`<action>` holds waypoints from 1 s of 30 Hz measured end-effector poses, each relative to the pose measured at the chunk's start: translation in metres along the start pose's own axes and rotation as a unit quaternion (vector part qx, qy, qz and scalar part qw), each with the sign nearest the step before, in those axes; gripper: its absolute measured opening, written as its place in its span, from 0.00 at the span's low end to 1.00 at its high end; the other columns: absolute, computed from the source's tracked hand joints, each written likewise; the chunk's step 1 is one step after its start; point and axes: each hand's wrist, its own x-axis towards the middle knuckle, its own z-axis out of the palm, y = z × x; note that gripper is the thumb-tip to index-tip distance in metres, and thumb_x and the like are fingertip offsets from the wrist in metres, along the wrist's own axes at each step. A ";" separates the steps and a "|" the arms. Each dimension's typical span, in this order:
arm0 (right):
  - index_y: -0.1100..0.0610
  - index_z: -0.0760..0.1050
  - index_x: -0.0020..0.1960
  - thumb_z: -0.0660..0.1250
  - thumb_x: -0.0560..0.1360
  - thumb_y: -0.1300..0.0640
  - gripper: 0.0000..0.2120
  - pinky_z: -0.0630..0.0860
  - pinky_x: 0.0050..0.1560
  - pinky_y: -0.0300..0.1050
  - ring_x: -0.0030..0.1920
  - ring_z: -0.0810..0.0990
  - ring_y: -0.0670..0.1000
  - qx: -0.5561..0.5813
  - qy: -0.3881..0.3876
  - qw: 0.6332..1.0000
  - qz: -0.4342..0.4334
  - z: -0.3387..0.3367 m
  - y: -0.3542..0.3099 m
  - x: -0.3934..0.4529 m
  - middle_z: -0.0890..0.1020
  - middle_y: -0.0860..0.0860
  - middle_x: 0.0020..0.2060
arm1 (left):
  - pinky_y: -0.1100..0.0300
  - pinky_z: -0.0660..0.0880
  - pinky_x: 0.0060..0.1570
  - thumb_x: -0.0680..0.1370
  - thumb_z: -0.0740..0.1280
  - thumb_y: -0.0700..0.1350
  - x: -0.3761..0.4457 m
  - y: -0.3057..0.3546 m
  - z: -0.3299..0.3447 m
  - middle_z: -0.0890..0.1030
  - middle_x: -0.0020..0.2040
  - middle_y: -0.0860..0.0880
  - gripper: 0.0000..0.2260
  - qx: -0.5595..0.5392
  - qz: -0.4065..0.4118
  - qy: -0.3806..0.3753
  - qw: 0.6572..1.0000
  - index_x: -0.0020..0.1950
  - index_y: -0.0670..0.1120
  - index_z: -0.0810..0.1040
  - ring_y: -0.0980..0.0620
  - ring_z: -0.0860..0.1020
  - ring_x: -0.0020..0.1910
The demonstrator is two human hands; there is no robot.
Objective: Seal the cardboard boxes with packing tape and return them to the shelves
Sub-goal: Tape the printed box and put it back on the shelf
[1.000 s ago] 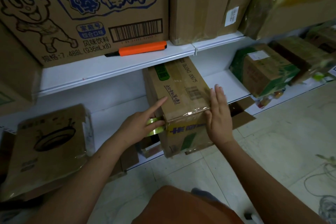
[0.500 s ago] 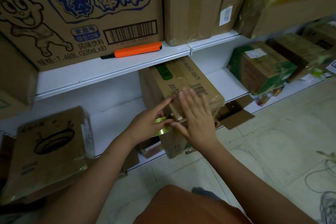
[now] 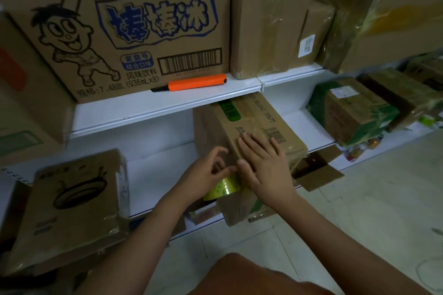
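Tape roll (image 3: 221, 188) pinched in left hand (image 3: 206, 175) at box's (image 3: 251, 132) seven o'clock corner; right hand (image 3: 266, 165) flat, fingers straight; best press outward, roll taut.

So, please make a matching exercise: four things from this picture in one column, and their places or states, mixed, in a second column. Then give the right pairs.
Things:
1. knife
2. tape roll
3. right hand
4. cartoon box

Places or states:
A. flat on top of the box being sealed
B. upper shelf, behind the knife
C. held by the left hand at the box's left side
D. lying on the upper shelf's front edge

Pairs: 1-D, 2-C, 3-A, 4-B
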 end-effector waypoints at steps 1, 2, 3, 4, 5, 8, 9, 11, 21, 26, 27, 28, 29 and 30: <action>0.50 0.66 0.77 0.43 0.83 0.36 0.30 0.54 0.77 0.53 0.76 0.63 0.49 0.046 0.001 0.999 0.022 -0.008 -0.004 0.012 0.68 0.48 0.75 | 0.49 0.81 0.51 0.69 0.61 0.72 -0.002 0.000 -0.001 0.81 0.49 0.56 0.28 0.015 0.002 0.001 1.000 0.66 0.63 0.68 0.59 0.81 0.47; 0.52 0.67 0.76 0.49 0.84 0.39 0.27 0.58 0.76 0.53 0.74 0.66 0.50 0.078 0.021 0.996 0.034 -0.014 -0.008 0.027 0.70 0.49 0.74 | 0.49 0.81 0.49 0.70 0.61 0.73 -0.003 -0.001 -0.002 0.81 0.48 0.56 0.27 0.025 0.006 0.003 1.000 0.66 0.63 0.68 0.59 0.81 0.46; 0.54 0.68 0.75 0.55 0.84 0.44 0.24 0.63 0.74 0.54 0.72 0.69 0.52 0.088 0.052 0.994 0.034 -0.020 -0.012 0.045 0.72 0.52 0.73 | 0.48 0.80 0.48 0.71 0.61 0.74 -0.004 -0.002 -0.003 0.81 0.48 0.55 0.28 0.036 0.012 0.004 0.999 0.66 0.64 0.68 0.58 0.81 0.45; 0.58 0.70 0.73 0.60 0.82 0.50 0.22 0.67 0.72 0.55 0.70 0.72 0.55 0.086 0.084 0.993 0.020 -0.025 -0.018 0.067 0.74 0.54 0.71 | 0.47 0.80 0.47 0.71 0.60 0.74 -0.005 -0.003 -0.002 0.81 0.47 0.54 0.28 0.051 0.017 0.007 0.999 0.67 0.64 0.67 0.56 0.81 0.44; 0.60 0.71 0.72 0.61 0.81 0.55 0.20 0.71 0.68 0.55 0.67 0.74 0.57 0.083 0.105 0.991 -0.003 -0.028 -0.024 0.090 0.76 0.56 0.68 | 0.48 0.80 0.47 0.72 0.60 0.74 -0.005 -0.004 -0.002 0.81 0.47 0.53 0.28 0.069 0.018 0.009 0.997 0.68 0.64 0.67 0.56 0.80 0.44; 0.60 0.73 0.69 0.61 0.80 0.60 0.18 0.75 0.57 0.56 0.59 0.76 0.60 0.047 0.067 0.994 -0.068 -0.031 -0.040 0.160 0.78 0.57 0.62 | 0.51 0.79 0.46 0.75 0.62 0.70 -0.006 -0.002 -0.001 0.81 0.47 0.52 0.24 0.114 0.007 0.012 0.993 0.68 0.63 0.65 0.55 0.79 0.43; 0.60 0.73 0.69 0.61 0.80 0.58 0.18 0.75 0.56 0.56 0.59 0.76 0.60 0.020 0.032 0.996 -0.079 -0.030 -0.043 0.179 0.78 0.58 0.61 | 0.51 0.79 0.45 0.76 0.62 0.68 -0.006 -0.002 -0.001 0.81 0.46 0.51 0.23 0.126 0.004 0.012 0.992 0.68 0.62 0.65 0.55 0.79 0.42; 0.59 0.72 0.69 0.62 0.81 0.54 0.18 0.75 0.56 0.56 0.59 0.75 0.60 -0.020 -0.041 0.995 -0.087 -0.026 -0.044 0.205 0.75 0.57 0.62 | 0.53 0.79 0.43 0.77 0.62 0.67 -0.008 -0.003 -0.002 0.81 0.47 0.52 0.23 0.147 0.002 0.011 0.989 0.69 0.60 0.66 0.55 0.79 0.41; 0.60 0.74 0.56 0.60 0.79 0.51 0.14 0.73 0.35 0.48 0.40 0.74 0.53 0.011 0.108 0.993 -0.042 -0.035 -0.016 0.073 0.74 0.55 0.50 | 0.61 0.63 0.31 0.83 0.61 0.54 -0.009 -0.007 0.008 0.71 0.28 0.54 0.12 0.006 -0.007 0.048 0.999 0.64 0.52 0.69 0.62 0.70 0.27; 0.60 0.72 0.55 0.66 0.77 0.43 0.19 0.77 0.46 0.52 0.41 0.72 0.49 0.192 0.189 0.886 0.377 -0.019 0.046 -0.025 0.73 0.54 0.50 | 0.54 0.78 0.53 0.76 0.64 0.66 -0.003 -0.010 0.020 0.82 0.53 0.57 0.25 -0.028 -0.041 -0.009 0.999 0.68 0.60 0.63 0.59 0.80 0.51; 0.58 0.73 0.52 0.66 0.76 0.38 0.23 0.79 0.46 0.56 0.41 0.76 0.53 0.259 0.186 0.848 0.424 -0.013 0.056 -0.028 0.76 0.57 0.47 | 0.52 0.78 0.53 0.73 0.65 0.69 0.000 -0.008 0.023 0.81 0.53 0.58 0.28 -0.037 -0.038 -0.010 0.999 0.68 0.61 0.62 0.59 0.80 0.51; 0.56 0.74 0.50 0.65 0.75 0.33 0.25 0.80 0.45 0.57 0.40 0.79 0.56 0.333 0.174 0.810 0.451 -0.009 0.064 -0.028 0.78 0.58 0.43 | 0.51 0.79 0.53 0.71 0.67 0.71 0.003 -0.006 0.028 0.81 0.52 0.59 0.30 -0.051 -0.037 -0.009 0.998 0.67 0.61 0.61 0.59 0.80 0.51; 0.54 0.75 0.49 0.65 0.74 0.31 0.25 0.80 0.42 0.56 0.38 0.80 0.57 0.399 0.161 0.772 0.467 -0.008 0.068 -0.026 0.79 0.57 0.39 | 0.51 0.78 0.53 0.70 0.68 0.70 0.004 -0.001 0.033 0.80 0.51 0.59 0.31 -0.064 -0.035 -0.011 0.997 0.66 0.61 0.61 0.60 0.80 0.52; 0.52 0.76 0.48 0.66 0.74 0.32 0.22 0.78 0.38 0.51 0.36 0.78 0.55 0.450 0.160 0.737 0.477 -0.008 0.073 -0.024 0.78 0.53 0.36 | 0.52 0.78 0.53 0.70 0.70 0.68 0.005 0.005 0.039 0.79 0.51 0.59 0.31 -0.072 -0.034 -0.012 0.997 0.66 0.60 0.60 0.62 0.79 0.52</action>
